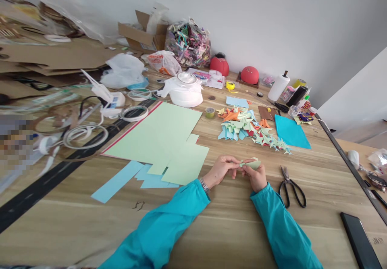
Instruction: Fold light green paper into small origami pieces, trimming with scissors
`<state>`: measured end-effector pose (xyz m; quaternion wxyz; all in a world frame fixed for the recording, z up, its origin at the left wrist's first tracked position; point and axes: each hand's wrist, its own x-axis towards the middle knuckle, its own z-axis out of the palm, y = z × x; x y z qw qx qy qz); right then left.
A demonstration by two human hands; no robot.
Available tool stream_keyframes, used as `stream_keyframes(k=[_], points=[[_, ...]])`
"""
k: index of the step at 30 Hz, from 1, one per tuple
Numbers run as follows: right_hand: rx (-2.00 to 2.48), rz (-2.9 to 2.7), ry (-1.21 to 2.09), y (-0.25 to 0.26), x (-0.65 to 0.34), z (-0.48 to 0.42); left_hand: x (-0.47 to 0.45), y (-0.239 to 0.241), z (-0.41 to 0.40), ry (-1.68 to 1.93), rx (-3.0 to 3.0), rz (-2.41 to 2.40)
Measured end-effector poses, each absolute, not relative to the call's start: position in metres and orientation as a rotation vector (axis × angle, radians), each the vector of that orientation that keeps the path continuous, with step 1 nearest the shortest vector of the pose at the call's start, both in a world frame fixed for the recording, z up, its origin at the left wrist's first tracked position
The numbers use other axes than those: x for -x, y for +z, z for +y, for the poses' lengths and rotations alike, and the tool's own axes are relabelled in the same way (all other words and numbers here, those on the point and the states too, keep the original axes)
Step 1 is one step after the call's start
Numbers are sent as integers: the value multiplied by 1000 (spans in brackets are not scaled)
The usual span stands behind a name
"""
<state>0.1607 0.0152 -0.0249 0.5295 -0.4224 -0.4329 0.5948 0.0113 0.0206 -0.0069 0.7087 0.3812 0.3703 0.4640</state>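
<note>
Between my two hands, just above the wooden table, is a small folded piece of pale green paper (253,164). My left hand (223,168) pinches its left end between thumb and fingers. The right side of the paper is gripped by my right hand (255,175), with the thumb on top. Beyond my hands lies a heap of folded paper cranes (237,126) in green, blue, orange and red. Left of my hands, light green paper sheets (163,132) overlap blue paper strips (116,181). Black-handled scissors (290,186) rest right of my right hand, blades pointing away.
A black phone (361,240) lies near the right front edge. A turquoise sheet (292,132) is behind the scissors. Farther back stand a white plastic-wrapped bundle (186,93), red pincushions (249,75) and a white roll (278,86). Tape rolls (85,136) and cables crowd the left.
</note>
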Motion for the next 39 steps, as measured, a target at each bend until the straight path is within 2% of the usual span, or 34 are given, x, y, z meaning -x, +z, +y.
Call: stream_keyframes(k=[39], points=[[987, -809, 1434, -19, -164, 16, -7, -8, 21, 1011, -852, 688]])
